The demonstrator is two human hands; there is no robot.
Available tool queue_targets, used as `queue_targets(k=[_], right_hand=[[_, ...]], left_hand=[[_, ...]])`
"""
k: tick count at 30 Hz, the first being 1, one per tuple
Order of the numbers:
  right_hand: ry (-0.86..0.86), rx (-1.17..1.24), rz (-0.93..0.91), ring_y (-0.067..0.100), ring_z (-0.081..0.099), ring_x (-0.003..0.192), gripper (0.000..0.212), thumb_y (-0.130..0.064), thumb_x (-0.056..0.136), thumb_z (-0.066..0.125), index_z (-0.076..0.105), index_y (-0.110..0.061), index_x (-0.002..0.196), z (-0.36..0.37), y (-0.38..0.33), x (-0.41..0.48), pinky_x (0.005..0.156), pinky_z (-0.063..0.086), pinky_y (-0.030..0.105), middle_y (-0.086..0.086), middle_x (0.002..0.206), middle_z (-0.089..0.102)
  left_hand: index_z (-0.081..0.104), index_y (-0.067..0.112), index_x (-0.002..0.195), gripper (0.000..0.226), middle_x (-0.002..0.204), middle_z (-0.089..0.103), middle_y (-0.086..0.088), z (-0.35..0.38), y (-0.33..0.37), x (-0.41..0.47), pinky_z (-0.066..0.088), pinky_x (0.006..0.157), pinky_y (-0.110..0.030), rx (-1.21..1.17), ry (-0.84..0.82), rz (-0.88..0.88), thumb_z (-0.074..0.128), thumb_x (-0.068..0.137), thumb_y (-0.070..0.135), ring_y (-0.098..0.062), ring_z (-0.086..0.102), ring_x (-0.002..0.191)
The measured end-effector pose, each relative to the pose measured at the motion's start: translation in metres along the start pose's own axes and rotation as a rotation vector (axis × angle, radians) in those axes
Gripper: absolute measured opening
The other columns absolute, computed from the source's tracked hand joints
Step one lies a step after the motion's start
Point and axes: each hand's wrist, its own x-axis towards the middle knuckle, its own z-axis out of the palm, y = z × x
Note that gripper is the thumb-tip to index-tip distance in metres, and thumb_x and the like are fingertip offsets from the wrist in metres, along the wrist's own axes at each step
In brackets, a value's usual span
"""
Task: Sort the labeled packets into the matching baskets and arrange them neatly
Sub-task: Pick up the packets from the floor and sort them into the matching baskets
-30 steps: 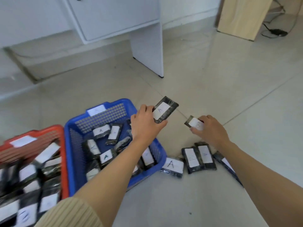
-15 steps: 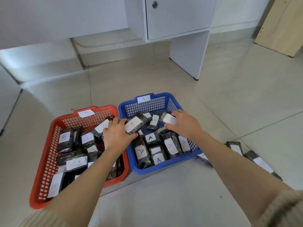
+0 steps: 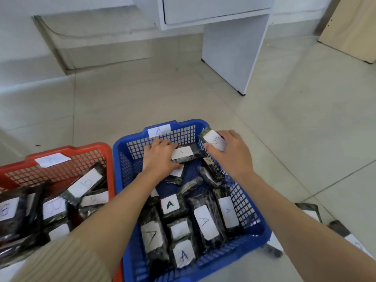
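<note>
A blue basket [image 3: 122, 159] tagged A holds several black packets with white A labels. Beside it on the left stands a red basket [image 3: 61, 171] tagged B, filled with B packets. My left hand [image 3: 158, 159] is inside the blue basket at its far end, fingers round an A packet [image 3: 182, 154] lying there. My right hand [image 3: 232, 153] hovers over the basket's far right corner and grips a packet marked B [image 3: 214, 139].
Two or three loose packets [image 3: 309, 208] lie on the tiled floor at the lower right. A white cabinet leg [image 3: 232, 51] stands beyond the baskets, and a wooden board [image 3: 350, 27] leans at the top right.
My view shifted left from the floor packets to both baskets. My left hand carried its A packet into the blue basket's far end. My right hand brought its packet over the basket's right corner.
</note>
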Motion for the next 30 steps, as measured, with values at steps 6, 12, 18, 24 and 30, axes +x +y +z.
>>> queue_targets(k=[6,12,18,24,30], right_hand=[[-0.004,0.0,-0.027,0.017,0.051,0.101,0.049,-0.047,0.085,0.06,0.057,-0.015,0.122,-0.003,0.009,0.005,0.08,0.044,0.031,0.0,0.106,0.055],[0.003,-0.064,-0.104,0.024,0.054,0.1,0.051,-0.044,0.083,0.063,0.057,-0.014,0.124,-0.003,-0.002,-0.002,0.084,0.046,0.037,0.004,0.107,0.057],[-0.188,-0.069,-0.19,0.025,0.052,0.111,0.052,-0.044,0.086,0.061,0.053,-0.014,0.128,0.014,-0.056,-0.028,0.087,0.042,0.036,0.007,0.119,0.058],[-0.284,-0.006,-0.336,0.026,0.057,0.105,0.05,-0.045,0.083,0.065,0.054,-0.013,0.121,0.046,-0.147,-0.063,0.084,0.042,0.035,0.007,0.113,0.064],[-0.414,-0.13,-0.529,0.023,0.044,0.127,0.053,-0.045,0.091,0.053,0.042,-0.022,0.137,0.106,-0.229,-0.077,0.101,0.027,0.039,0.003,0.137,0.051]], left_hand=[[0.05,0.029,0.132,0.067,0.127,0.052,-0.002,0.01,0.008,0.037,0.036,0.099,-0.045,0.033,-0.032,-0.069,0.065,0.074,0.06,-0.025,0.033,0.129],[0.045,0.021,0.133,0.068,0.136,0.042,-0.001,0.003,0.007,0.01,0.033,0.1,-0.041,-0.025,0.059,-0.07,0.064,0.078,0.056,-0.024,0.036,0.128],[0.066,0.016,0.102,0.033,0.102,0.065,-0.006,-0.027,-0.07,-0.076,0.043,0.081,-0.042,-0.006,0.457,-0.128,0.05,0.085,0.039,-0.03,0.059,0.098],[0.064,0.009,0.111,0.028,0.112,0.062,-0.014,-0.049,-0.158,-0.155,0.038,0.086,-0.049,0.021,0.475,-0.459,0.055,0.091,0.027,-0.036,0.055,0.105],[0.027,0.013,0.143,0.055,0.139,0.042,-0.016,-0.046,-0.239,-0.213,0.035,0.099,-0.049,-0.113,0.179,-0.859,0.036,0.097,0.042,-0.036,0.042,0.125]])
